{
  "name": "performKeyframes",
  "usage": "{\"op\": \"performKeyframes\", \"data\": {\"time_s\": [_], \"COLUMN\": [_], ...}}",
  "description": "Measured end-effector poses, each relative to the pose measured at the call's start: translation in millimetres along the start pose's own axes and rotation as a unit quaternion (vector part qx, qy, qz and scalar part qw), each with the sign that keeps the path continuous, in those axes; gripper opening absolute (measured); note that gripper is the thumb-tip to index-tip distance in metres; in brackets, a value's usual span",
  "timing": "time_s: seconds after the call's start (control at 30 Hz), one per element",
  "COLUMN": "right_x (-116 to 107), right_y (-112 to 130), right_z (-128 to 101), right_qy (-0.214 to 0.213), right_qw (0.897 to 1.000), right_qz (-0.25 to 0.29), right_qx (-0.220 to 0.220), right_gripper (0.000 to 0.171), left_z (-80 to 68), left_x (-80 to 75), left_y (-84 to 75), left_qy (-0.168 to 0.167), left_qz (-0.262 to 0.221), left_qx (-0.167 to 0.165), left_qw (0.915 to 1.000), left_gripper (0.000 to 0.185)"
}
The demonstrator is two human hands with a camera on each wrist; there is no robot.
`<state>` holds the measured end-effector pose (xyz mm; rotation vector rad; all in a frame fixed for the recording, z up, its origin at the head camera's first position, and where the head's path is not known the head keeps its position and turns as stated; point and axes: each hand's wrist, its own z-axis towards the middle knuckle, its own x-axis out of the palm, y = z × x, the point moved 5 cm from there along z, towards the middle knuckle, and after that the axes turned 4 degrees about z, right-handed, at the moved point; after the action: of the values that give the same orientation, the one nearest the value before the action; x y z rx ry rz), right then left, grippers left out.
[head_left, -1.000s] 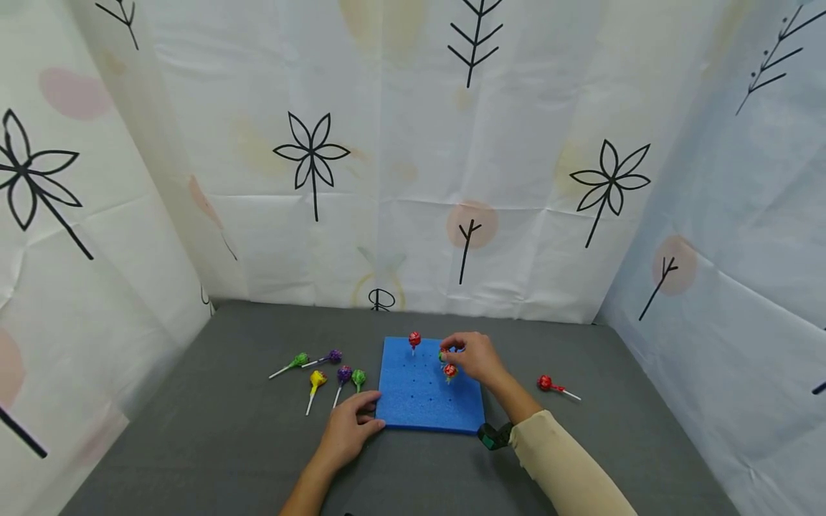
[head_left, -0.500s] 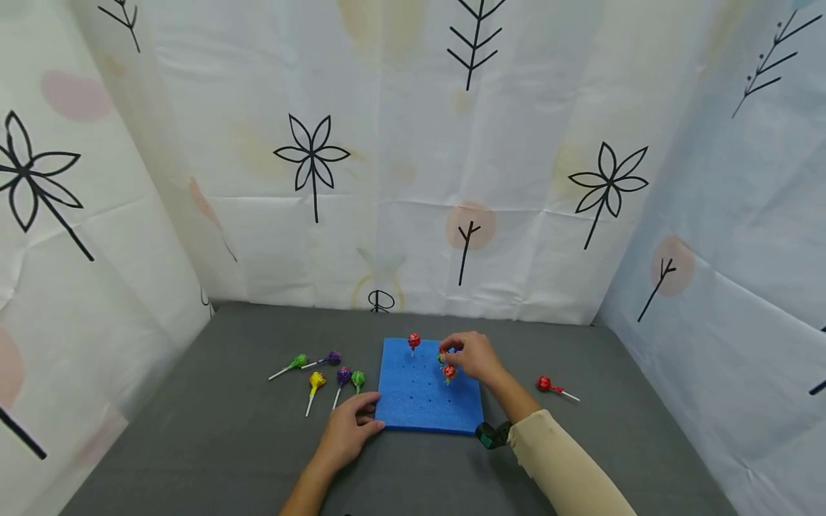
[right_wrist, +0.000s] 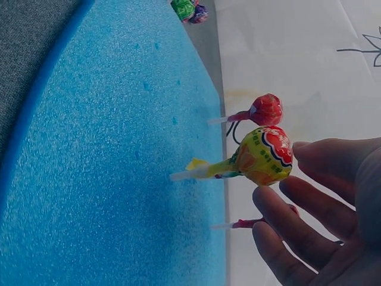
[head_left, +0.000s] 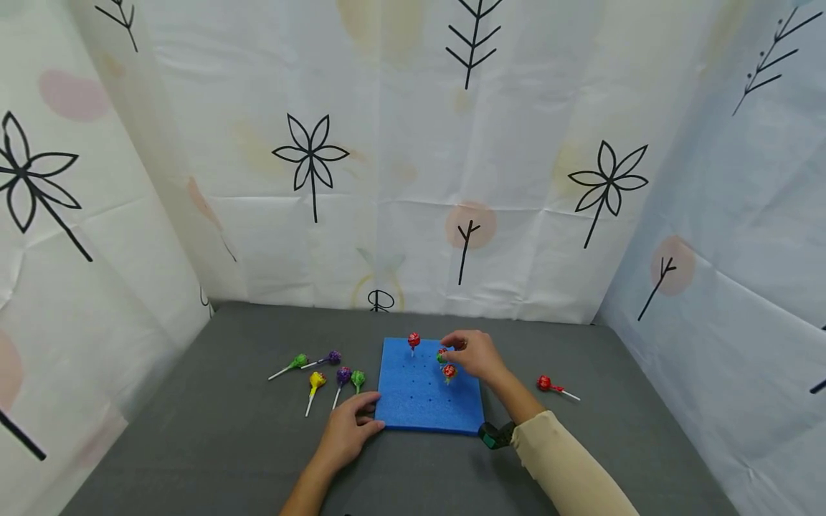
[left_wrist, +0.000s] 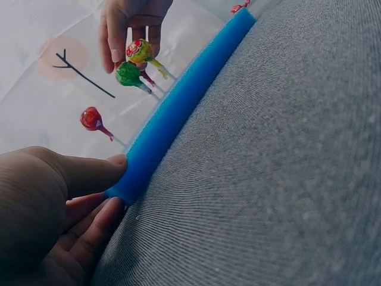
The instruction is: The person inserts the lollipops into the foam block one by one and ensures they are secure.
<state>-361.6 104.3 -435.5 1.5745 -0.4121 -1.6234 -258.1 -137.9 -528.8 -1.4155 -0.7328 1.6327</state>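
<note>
Little has shifted since the earlier frames: the right hand [head_left: 474,356] stays at the far right part of the blue foam board [head_left: 426,408], and its fingertips have eased slightly off the lollipop there. The right-wrist view shows that yellow-and-red lollipop [right_wrist: 262,156] standing with its stick in one of the board's holes, the fingers [right_wrist: 309,205] loosely spread just beside its head with a narrow gap showing; whether any finger touches it I cannot tell. Two red lollipops stand in holes too, one at the far edge [head_left: 414,340] and one on the near side of the hand [head_left: 449,371].

The left hand [head_left: 348,428] grasps the board's near left corner, thumb on top and fingers tucked against the edge [left_wrist: 89,208], apparently to keep the light foam from sliding on the grey tabletop [head_left: 226,430].

Left of the board lie five loose lollipops [head_left: 325,373]: green, purple and yellow. Another red one [head_left: 547,384] lies well apart on the right.
</note>
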Motion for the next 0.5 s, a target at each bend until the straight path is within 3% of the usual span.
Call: {"op": "performKeyframes", "data": {"time_s": [0.5], "right_x": [-22.1], "right_y": [-4.3], "right_z": [-16.6], "right_qy": [-0.027], "right_qw": [0.999], "right_qz": [0.043], "right_qx": [-0.005], "right_gripper": [0.017], "left_z": [0.1], "left_x": [0.7], "left_y": [1.5], "left_qy": [0.000], "left_qz": [-0.003], "left_qx": [0.001], "left_qw": [1.0000], "left_gripper": [0.047]}}
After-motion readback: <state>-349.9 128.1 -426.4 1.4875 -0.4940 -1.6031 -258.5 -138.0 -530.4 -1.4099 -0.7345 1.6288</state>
